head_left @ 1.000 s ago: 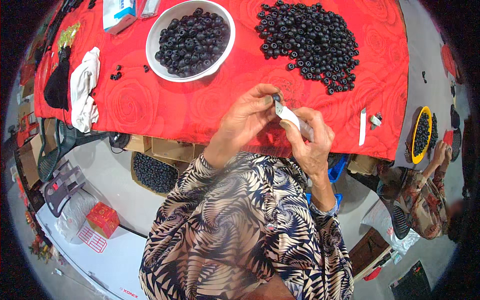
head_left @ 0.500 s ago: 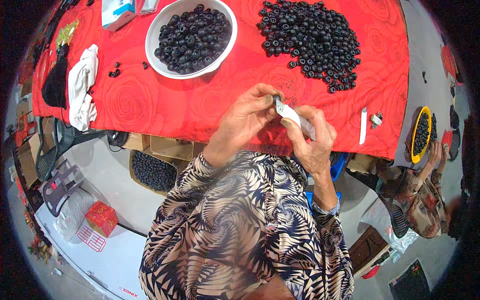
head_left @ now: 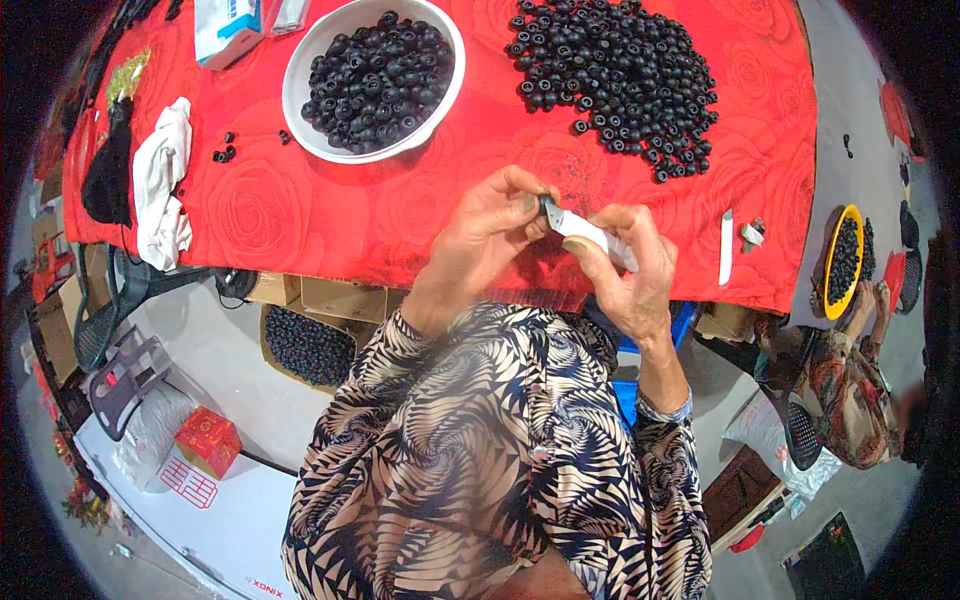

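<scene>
My left hand point(head_left: 484, 222) pinches a small round black part point(head_left: 547, 202) between thumb and fingers, just above the near edge of the red-covered table. My right hand point(head_left: 637, 268) is closed around a small knife point(head_left: 592, 235) with a white, wrapped-looking handle, thumb along its near side. The short metal blade points left and meets the black part; whether it is cutting in I cannot tell. Beyond my hands, a white bowl point(head_left: 456, 85) holds many similar black parts. A loose pile of black parts point(head_left: 620, 85) spreads over the cloth to its right.
A white strip point(head_left: 726, 247) and a crumpled scrap point(head_left: 752, 233) lie right on the red cloth point(head_left: 260, 205). At left are a white cloth point(head_left: 160, 185), a black cloth point(head_left: 108, 170) and a box point(head_left: 226, 35). Another person point(head_left: 845, 385) sits at right by a yellow tray point(head_left: 832, 300).
Both hands stay together at nearly the same spot. The knife handle has tilted slightly, and its blade stays against the black part. The whole view has shifted a little.
</scene>
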Action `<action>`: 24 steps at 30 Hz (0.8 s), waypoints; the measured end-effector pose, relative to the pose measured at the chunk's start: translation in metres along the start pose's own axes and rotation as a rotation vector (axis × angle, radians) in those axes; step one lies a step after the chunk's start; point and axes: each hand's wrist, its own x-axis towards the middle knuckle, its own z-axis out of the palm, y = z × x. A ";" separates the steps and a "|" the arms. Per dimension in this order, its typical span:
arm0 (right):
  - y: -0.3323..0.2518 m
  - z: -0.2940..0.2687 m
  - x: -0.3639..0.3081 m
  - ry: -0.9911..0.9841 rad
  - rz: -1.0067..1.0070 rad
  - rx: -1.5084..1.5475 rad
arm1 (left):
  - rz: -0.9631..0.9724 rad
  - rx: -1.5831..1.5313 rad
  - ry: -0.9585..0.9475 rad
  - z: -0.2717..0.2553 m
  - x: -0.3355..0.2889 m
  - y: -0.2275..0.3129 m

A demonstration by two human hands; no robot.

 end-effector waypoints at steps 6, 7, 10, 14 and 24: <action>0.029 -0.013 0.014 0.349 0.242 -0.181 | -0.035 0.106 -0.117 0.016 -0.009 0.007; 0.028 -0.015 0.011 0.366 0.225 -0.112 | -0.036 0.112 -0.115 0.019 -0.008 0.005; 0.014 -0.003 0.007 0.247 0.269 0.189 | -0.051 0.023 0.020 0.016 -0.005 0.002; -0.013 -0.007 0.007 0.115 0.347 0.393 | -0.073 -0.047 0.036 0.010 -0.001 -0.004; -0.010 0.000 0.003 0.040 0.403 0.533 | -0.107 0.010 0.063 0.020 0.002 -0.010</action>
